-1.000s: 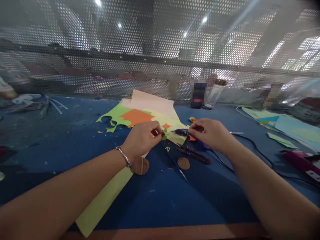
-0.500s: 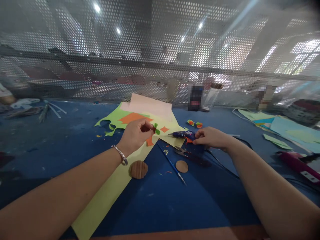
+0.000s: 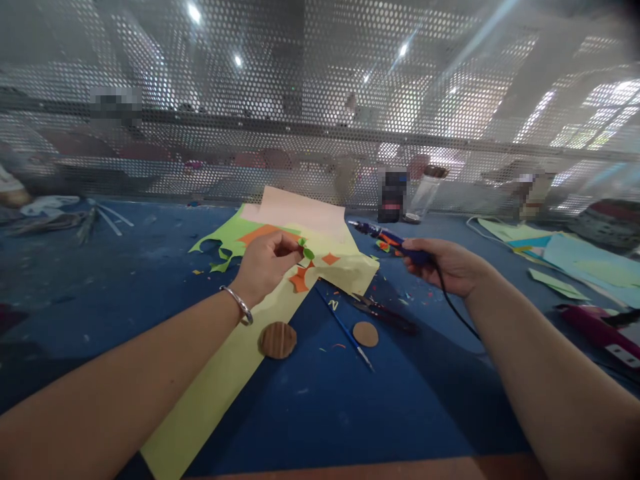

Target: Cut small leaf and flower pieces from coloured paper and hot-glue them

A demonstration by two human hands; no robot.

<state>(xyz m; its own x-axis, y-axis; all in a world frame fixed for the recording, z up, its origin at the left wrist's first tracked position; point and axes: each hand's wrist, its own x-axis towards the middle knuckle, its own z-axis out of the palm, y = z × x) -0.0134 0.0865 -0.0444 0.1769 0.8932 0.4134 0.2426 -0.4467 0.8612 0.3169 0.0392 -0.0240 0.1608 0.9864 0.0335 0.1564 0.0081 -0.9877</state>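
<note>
My left hand [image 3: 267, 263], a silver bangle at its wrist, is over the sheets of coloured paper. Its thumb and fingertips pinch a small green paper leaf piece [image 3: 309, 254]. My right hand [image 3: 443, 263] is wrapped round a blue hot glue gun [image 3: 407, 248] with an orange part, lifted off the table. Its nozzle points left and slightly up, apart from the leaf piece, and a black cord trails down from its back end. Small orange-and-green paper pieces [image 3: 383, 246] lie behind the glue gun, partly hidden by it.
Yellow paper [image 3: 220, 393] runs toward the front edge, with orange scraps [image 3: 331, 258] on it. Nearby lie a wooden disc [image 3: 278, 340], a cardboard disc [image 3: 365, 334], a blue brush [image 3: 350, 337] and dark-handled snips [image 3: 387, 313]. A perforated metal screen [image 3: 320, 100] stands behind; a magenta device [image 3: 595, 330] lies right.
My right hand has picked the glue gun up from the table and turned its nozzle upward. My left hand has shifted slightly left and up with the leaf piece.
</note>
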